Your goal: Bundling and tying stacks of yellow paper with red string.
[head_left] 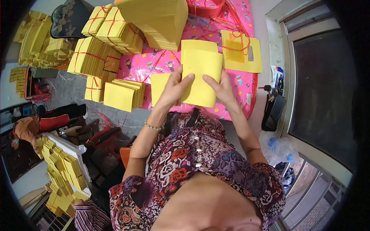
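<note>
From the head camera, both hands hold a thin stack of yellow paper sheets [201,79] over the near edge of the pink cloth [162,61]. The paper looks light, bendy and easy to crease, so its side edges are the best places to hold.

The left hand [174,90] is curled on the left edge, thumb on top. The right hand [221,86] pinches the right edge. It may be one folded sheet; I cannot tell. Tied yellow bundles [115,32] lie far left.

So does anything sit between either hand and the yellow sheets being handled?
Nothing visible does. The left hand and the right hand both already grip the yellow sheet stack by its sides, held above the pink patterned cloth.
</note>
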`<state>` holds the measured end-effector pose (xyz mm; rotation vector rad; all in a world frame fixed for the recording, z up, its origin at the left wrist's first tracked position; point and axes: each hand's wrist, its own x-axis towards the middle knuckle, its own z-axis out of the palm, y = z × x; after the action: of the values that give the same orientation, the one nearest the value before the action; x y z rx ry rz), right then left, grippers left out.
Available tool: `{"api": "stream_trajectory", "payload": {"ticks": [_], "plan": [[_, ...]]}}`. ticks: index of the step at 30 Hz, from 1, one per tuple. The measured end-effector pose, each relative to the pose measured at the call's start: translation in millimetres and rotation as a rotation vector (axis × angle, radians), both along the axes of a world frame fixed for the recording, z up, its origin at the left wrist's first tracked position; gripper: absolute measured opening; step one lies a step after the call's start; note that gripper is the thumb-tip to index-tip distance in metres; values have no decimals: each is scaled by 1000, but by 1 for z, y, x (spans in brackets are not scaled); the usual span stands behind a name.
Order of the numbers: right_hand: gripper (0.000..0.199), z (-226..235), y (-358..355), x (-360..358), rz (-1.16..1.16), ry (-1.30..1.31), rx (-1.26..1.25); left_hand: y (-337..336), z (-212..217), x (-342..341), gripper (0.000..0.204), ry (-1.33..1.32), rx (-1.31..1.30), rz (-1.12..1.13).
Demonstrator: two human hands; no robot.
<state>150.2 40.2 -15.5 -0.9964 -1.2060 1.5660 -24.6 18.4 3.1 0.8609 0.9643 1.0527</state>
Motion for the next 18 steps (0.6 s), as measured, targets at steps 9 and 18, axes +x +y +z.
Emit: {"api": "stream_trajectory", "payload": {"ticks": [9,18], "plan": [[43,4,9,-4,57,-39,-108,15,-17,-4,42,-130,-88,10],[41,3,9,-4,85,-28,-141,11,-15,-2,43,-116,-92,23]]}}
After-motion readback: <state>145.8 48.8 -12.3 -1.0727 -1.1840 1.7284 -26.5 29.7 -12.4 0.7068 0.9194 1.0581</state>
